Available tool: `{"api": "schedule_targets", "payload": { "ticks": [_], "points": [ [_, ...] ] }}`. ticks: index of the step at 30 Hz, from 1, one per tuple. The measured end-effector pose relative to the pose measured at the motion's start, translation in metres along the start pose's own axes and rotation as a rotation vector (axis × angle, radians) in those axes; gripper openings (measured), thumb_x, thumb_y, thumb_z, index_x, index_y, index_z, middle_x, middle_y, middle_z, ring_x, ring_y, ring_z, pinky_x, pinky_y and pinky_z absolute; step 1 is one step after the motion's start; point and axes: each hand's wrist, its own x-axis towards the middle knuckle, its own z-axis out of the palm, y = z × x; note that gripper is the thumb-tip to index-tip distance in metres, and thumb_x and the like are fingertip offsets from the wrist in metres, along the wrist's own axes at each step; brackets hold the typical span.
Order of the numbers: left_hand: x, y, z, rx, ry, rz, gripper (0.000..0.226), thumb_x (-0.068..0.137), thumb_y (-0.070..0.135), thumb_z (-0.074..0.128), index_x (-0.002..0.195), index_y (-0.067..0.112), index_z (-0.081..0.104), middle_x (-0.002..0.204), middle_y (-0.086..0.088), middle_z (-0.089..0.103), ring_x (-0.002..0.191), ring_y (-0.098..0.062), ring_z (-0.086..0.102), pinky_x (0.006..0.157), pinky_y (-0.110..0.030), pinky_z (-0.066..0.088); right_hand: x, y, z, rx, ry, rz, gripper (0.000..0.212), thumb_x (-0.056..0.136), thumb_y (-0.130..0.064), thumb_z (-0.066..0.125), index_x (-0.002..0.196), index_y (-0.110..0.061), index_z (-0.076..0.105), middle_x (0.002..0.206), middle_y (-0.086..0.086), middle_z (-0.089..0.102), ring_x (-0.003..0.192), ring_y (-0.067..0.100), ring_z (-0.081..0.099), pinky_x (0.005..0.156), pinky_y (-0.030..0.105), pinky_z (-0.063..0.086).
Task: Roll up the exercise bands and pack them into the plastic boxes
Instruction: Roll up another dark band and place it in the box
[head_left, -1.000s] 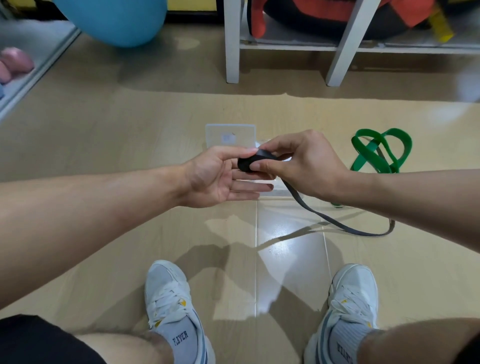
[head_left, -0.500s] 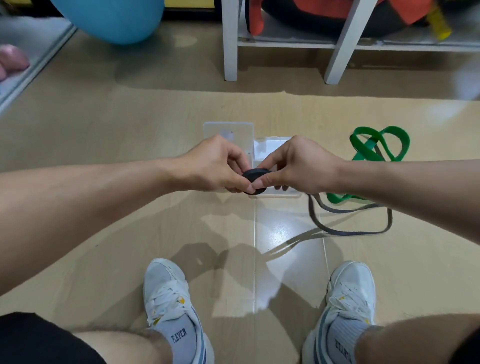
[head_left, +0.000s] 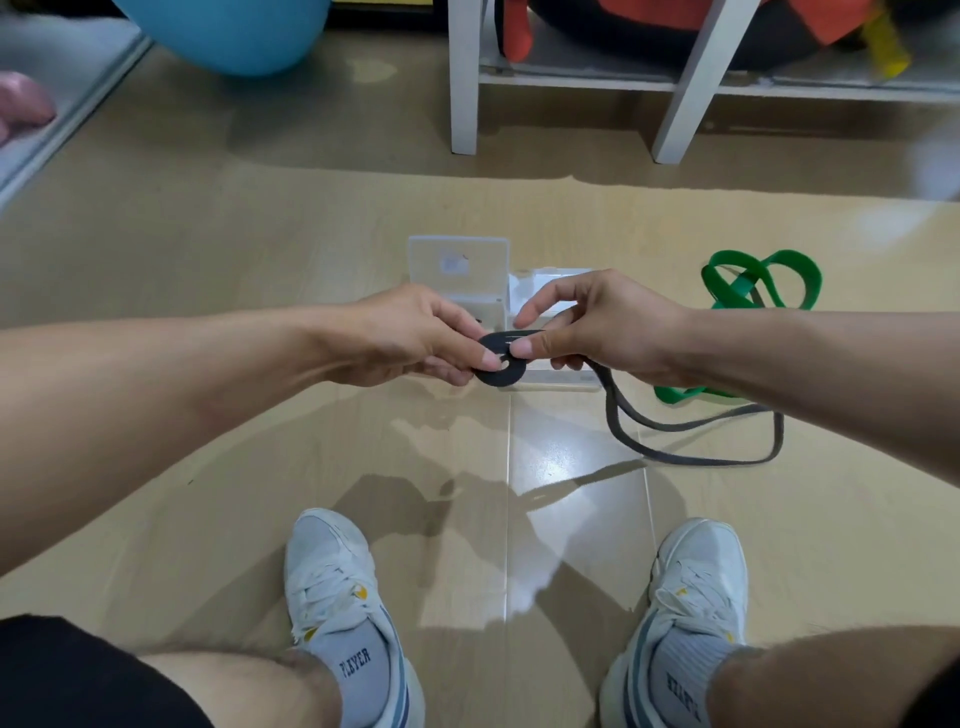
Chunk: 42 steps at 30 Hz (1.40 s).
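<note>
Head view. Both hands held out over the floor, meeting at centre frame above the plastic boxes.

Left hand: thumb and curled fingers pinch the left edge of a flat black coil, the rolled part of the black exercise band. Thumb tip lies on top of the coil.

Right hand: thumb presses on the coil's right side, curled fingers underneath gripping the band where it leaves the roll; index finger stretched out, pointing left, clear of the band.

The unrolled tail of the black band drops from under the right hand to the floor, loops right and passes behind the right forearm.

2 clear plastic boxes sit on the floor just beyond the hands, side by side, the left 1 nearer full view, the right 1 mostly hidden by the hands. Contents cannot be made out.

Green exercise band lies in a loose tangle on the floor to the right of the boxes, partly hidden by the right forearm.

2 white sneakers below, planted apart. White shelf legs and a blue ball at top.
</note>
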Motion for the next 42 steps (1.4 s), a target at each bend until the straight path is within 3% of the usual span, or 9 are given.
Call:
{"api": "schedule_targets", "payload": {
  "ticks": [2, 10, 15, 23, 26, 31, 37, 40, 42],
  "points": [
    [0.0, 0.001, -0.001, -0.084, 0.001, -0.007, 0.013, 0.077, 0.004, 0.079, 0.088, 0.009, 0.075, 0.087, -0.005, 0.077, 0.08, -0.013, 0.07, 0.08, -0.022, 0.055, 0.0, 0.0, 0.0, 0.058, -0.008, 0.007, 0.025, 0.076, -0.02, 0.088, 0.093, -0.01, 0.071, 0.069, 0.003, 0.068, 0.062, 0.015, 0.055, 0.062, 0.024, 0.044],
    [0.004, 0.003, 0.011, -0.274, 0.098, 0.044, 0.01, 0.09, 0.009, 0.073, 0.098, 0.011, 0.069, 0.078, -0.002, 0.072, 0.055, -0.007, 0.059, 0.061, -0.018, 0.054, 0.0, 0.003, 0.001, 0.275, 0.074, 0.013, 0.015, 0.084, -0.011, 0.08, 0.087, -0.01, 0.065, 0.057, -0.005, 0.063, 0.054, 0.01, 0.053, 0.056, 0.021, 0.041],
    [0.004, -0.005, 0.011, -0.015, 0.157, 0.069, 0.015, 0.078, 0.002, 0.083, 0.086, 0.012, 0.076, 0.075, -0.005, 0.074, 0.058, -0.01, 0.058, 0.058, -0.018, 0.05, -0.001, 0.009, -0.004, 0.093, 0.087, 0.004, 0.016, 0.082, -0.017, 0.084, 0.091, -0.013, 0.073, 0.074, -0.001, 0.075, 0.059, 0.009, 0.054, 0.061, 0.022, 0.042],
    [-0.001, -0.025, 0.016, 0.258, 0.002, -0.004, 0.019, 0.078, 0.001, 0.084, 0.093, 0.01, 0.078, 0.077, -0.006, 0.077, 0.064, -0.015, 0.067, 0.062, -0.022, 0.054, -0.003, 0.009, -0.006, -0.184, 0.155, -0.147, 0.014, 0.081, -0.026, 0.085, 0.094, -0.029, 0.082, 0.071, -0.02, 0.075, 0.063, -0.009, 0.061, 0.062, 0.007, 0.045],
    [-0.001, -0.022, 0.014, 0.192, 0.022, -0.003, 0.018, 0.077, 0.001, 0.084, 0.092, 0.009, 0.078, 0.08, -0.008, 0.078, 0.064, -0.013, 0.067, 0.063, -0.022, 0.055, -0.003, 0.009, -0.014, -0.171, 0.193, -0.126, 0.012, 0.08, -0.027, 0.085, 0.092, -0.03, 0.082, 0.078, -0.011, 0.078, 0.069, 0.002, 0.062, 0.068, 0.019, 0.052],
    [0.001, -0.01, 0.009, -0.178, 0.188, 0.016, 0.022, 0.077, -0.005, 0.081, 0.092, 0.008, 0.07, 0.071, -0.007, 0.074, 0.055, -0.012, 0.064, 0.057, -0.018, 0.054, -0.006, 0.02, -0.011, 0.016, 0.194, -0.05, 0.012, 0.08, -0.016, 0.086, 0.089, -0.023, 0.081, 0.076, -0.004, 0.077, 0.063, 0.002, 0.06, 0.065, 0.018, 0.05],
    [-0.001, 0.0, 0.014, -0.411, 0.174, 0.066, 0.019, 0.083, -0.003, 0.075, 0.092, 0.01, 0.063, 0.074, -0.006, 0.074, 0.055, -0.012, 0.066, 0.059, -0.019, 0.057, -0.008, 0.021, 0.006, 0.185, 0.101, -0.05, 0.02, 0.075, -0.015, 0.089, 0.086, -0.008, 0.073, 0.095, 0.028, 0.073, 0.082, 0.027, 0.07, 0.097, 0.052, 0.056],
    [0.0, 0.006, 0.014, -0.425, 0.16, 0.103, 0.017, 0.086, -0.003, 0.072, 0.09, 0.011, 0.062, 0.077, -0.006, 0.073, 0.057, -0.013, 0.068, 0.061, -0.019, 0.058, -0.007, 0.015, 0.004, 0.23, 0.109, -0.102, 0.038, 0.068, -0.028, 0.087, 0.087, 0.0, 0.067, 0.095, 0.034, 0.07, 0.085, 0.031, 0.072, 0.098, 0.053, 0.055],
    [0.0, 0.009, 0.015, -0.436, 0.131, 0.124, 0.017, 0.087, -0.004, 0.07, 0.091, 0.01, 0.06, 0.081, -0.008, 0.074, 0.065, -0.017, 0.072, 0.063, -0.02, 0.059, -0.007, 0.01, 0.005, 0.231, 0.13, -0.147, 0.031, 0.071, -0.024, 0.083, 0.082, -0.003, 0.063, 0.095, 0.032, 0.072, 0.092, 0.035, 0.074, 0.099, 0.049, 0.055]
  ]
}}
